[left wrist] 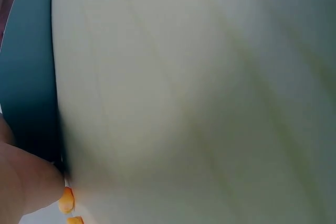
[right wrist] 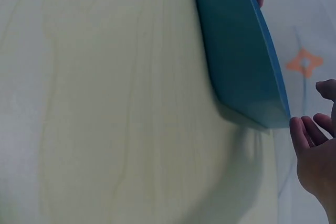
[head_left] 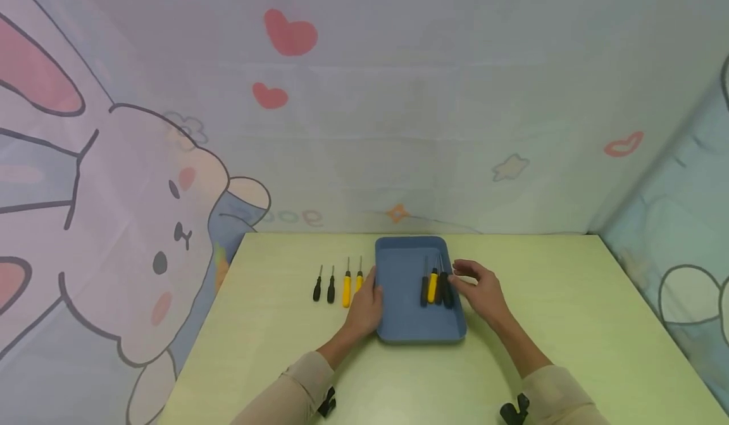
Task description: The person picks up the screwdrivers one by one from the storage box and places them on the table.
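two bare hands sit at either side of a rectangular blue plastic tray [head_left: 401,305] on a pale green wooden table [head_left: 569,324]. the left hand [head_left: 364,305] rests against the tray's left wall, thumb side touching it; in the left wrist view a fingertip [left wrist: 26,182] presses the tray's outer wall [left wrist: 29,77], and the fingers look relaxed rather than wrapped round anything. the right hand [head_left: 481,289] is at the tray's right edge, fingers loosely spread and apart, holding nothing; in the right wrist view its fingertips [right wrist: 307,135] lie just beside the tray's corner [right wrist: 247,66], and whether they touch it cannot be told.

inside the tray, just left of the right hand's fingertips, lie four small screwdrivers side by side, shafts pointing away from the person: a black-handled one [head_left: 424,289], a yellow-handled one [head_left: 433,286], and two more black-handled ones [head_left: 445,289] touching each other.

just beyond the left hand, on the table outside the tray, lies a row of four more screwdrivers: a yellow-handled one [head_left: 359,279] nearest the thumb, a longer yellow-handled one [head_left: 347,288] next to it, then two black-handled ones [head_left: 331,289] and [head_left: 317,287] farther out. their orange-yellow handle ends [left wrist: 67,200] show by the fingertip in the left wrist view.

beige sleeves [head_left: 296,381] cover both forearms.
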Demonstrator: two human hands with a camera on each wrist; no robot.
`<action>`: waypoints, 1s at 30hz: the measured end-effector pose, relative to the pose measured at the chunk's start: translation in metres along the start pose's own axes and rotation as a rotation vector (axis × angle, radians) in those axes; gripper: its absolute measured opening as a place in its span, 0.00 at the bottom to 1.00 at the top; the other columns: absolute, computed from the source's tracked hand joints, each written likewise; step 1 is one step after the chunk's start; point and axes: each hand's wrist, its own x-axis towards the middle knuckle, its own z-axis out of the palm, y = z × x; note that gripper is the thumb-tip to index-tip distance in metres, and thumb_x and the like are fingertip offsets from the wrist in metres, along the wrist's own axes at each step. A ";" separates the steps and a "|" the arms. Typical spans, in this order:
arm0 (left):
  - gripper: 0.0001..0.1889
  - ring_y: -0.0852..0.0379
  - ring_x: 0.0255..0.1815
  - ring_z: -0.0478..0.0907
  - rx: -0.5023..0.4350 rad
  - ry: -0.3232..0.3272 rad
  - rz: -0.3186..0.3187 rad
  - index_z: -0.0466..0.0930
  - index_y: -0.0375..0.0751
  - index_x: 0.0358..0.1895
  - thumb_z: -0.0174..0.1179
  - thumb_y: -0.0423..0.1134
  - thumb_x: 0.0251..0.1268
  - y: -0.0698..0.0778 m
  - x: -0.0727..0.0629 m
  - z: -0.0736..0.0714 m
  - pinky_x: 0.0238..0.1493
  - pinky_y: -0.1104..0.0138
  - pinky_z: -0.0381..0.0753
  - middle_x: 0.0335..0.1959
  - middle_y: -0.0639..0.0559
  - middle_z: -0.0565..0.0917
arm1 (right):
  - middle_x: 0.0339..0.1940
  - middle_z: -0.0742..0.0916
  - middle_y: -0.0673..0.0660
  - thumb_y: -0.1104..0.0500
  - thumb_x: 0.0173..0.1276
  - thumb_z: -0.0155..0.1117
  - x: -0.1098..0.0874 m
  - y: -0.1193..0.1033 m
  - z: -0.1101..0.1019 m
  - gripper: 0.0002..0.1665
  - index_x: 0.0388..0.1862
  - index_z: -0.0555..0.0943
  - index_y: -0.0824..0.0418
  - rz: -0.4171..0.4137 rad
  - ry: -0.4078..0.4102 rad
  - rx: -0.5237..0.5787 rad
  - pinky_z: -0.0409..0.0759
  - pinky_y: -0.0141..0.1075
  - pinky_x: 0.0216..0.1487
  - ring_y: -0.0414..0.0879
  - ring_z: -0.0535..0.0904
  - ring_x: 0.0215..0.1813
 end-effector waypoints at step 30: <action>0.28 0.38 0.79 0.65 0.035 0.000 0.016 0.54 0.28 0.83 0.42 0.34 0.87 0.000 0.001 -0.001 0.78 0.46 0.67 0.80 0.31 0.65 | 0.42 0.88 0.62 0.61 0.68 0.74 0.017 -0.030 0.050 0.25 0.57 0.82 0.76 -0.040 -0.140 -0.409 0.85 0.52 0.52 0.54 0.84 0.45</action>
